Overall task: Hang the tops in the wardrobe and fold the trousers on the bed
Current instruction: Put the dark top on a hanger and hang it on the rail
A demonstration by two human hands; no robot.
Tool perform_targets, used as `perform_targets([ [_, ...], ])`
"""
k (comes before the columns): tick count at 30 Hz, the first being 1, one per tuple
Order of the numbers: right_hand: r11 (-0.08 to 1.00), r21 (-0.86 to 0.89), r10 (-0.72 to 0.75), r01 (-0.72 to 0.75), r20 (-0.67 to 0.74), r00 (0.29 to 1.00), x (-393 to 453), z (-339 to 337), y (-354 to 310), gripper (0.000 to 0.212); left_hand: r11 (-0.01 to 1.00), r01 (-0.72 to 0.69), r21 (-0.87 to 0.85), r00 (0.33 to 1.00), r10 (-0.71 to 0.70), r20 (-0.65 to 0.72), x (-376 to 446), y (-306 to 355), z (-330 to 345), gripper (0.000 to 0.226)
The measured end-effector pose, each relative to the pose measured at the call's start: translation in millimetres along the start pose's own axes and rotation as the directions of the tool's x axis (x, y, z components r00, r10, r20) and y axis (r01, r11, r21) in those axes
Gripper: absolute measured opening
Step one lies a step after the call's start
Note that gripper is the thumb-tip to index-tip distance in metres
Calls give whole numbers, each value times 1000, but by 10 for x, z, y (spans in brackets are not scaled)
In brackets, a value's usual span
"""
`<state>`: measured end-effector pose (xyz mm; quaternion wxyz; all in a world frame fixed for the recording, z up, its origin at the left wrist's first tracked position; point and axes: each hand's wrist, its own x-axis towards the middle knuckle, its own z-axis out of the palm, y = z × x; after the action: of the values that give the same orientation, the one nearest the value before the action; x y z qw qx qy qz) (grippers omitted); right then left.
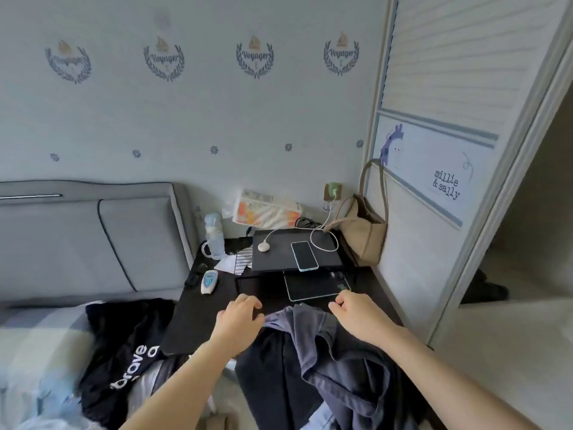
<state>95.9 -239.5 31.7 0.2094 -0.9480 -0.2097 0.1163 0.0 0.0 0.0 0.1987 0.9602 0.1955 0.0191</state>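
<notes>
Fingers [248,301] on the left hand [240,316] are curled down and pinching the top edge of a dusty grey-blue cotton garment [338,361], and the right hand [356,311] has its fingers curled onto the same edge on the other side, so it's held up between the two hands. The garment hangs in front of the black bedside bench [214,308], draping over some darker cloth below; can't tell if it's a top or trousers. Left of that, a black t-shirt with white "brave" lettering [124,349] lies crumpled on the bed with the grey padded headboard [86,237]. On the bench: a phone with a pale mint case [304,255] lying on a black tablet [279,252], a clear baby bottle [214,235] near the headboard. White louvred wardrobe door [446,125] on the right
</notes>
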Motion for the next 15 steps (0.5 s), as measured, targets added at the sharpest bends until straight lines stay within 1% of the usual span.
perform_targets([
  [1, 998, 32, 53, -54, 48, 997, 118, 50, 0, 43, 994, 73, -79, 994, -66, 88, 97, -39, 79, 28],
  [3, 988, 66, 129, -140, 145, 981, 378, 140, -38, 45, 961, 189, -203, 959, -136, 247, 308, -88, 241, 29],
  [4, 982, 72, 161, -176, 178, 971, 445, 142, -81, 44, 938, 245, -246, 936, -163, 311, 354, -69, 259, 33],
  [6, 969, 55, 225, -243, 224, 948, 673, 233, -127, 42, 893, 341, -294, 902, -222, 370, 562, -62, 364, 49],
  [8, 958, 3, 274, -287, 287, 918, 859, 331, -154, 50, 852, 428, -301, 853, -270, 447, 739, -32, 429, 60],
  [9, 948, -17, 308, -319, 311, 899, 957, 398, -145, 60, 823, 471, -317, 825, -284, 488, 845, -22, 484, 64],
  [10, 934, -48, 350, -354, 325, 879, 1037, 453, -139, 69, 795, 507, -333, 795, -282, 537, 929, -3, 527, 64],
  [11, 922, -64, 381, -383, 339, 860, 1094, 502, -131, 73, 783, 509, -357, 786, -254, 563, 985, 16, 571, 55],
  [12, 912, -70, 402, -404, 350, 846, 1139, 548, -126, 74, 800, 480, -359, 791, -218, 572, 1025, 36, 607, 39],
  [13, 902, -71, 421, -426, 368, 829, 1191, 589, -106, 72, 835, 433, -340, 803, -185, 566, 1077, 50, 645, 29],
  [15, 892, -61, 435, -448, 390, 812, 1234, 629, -68, 66, 862, 403, -309, 824, -194, 533, 1136, 77, 694, 27],
])
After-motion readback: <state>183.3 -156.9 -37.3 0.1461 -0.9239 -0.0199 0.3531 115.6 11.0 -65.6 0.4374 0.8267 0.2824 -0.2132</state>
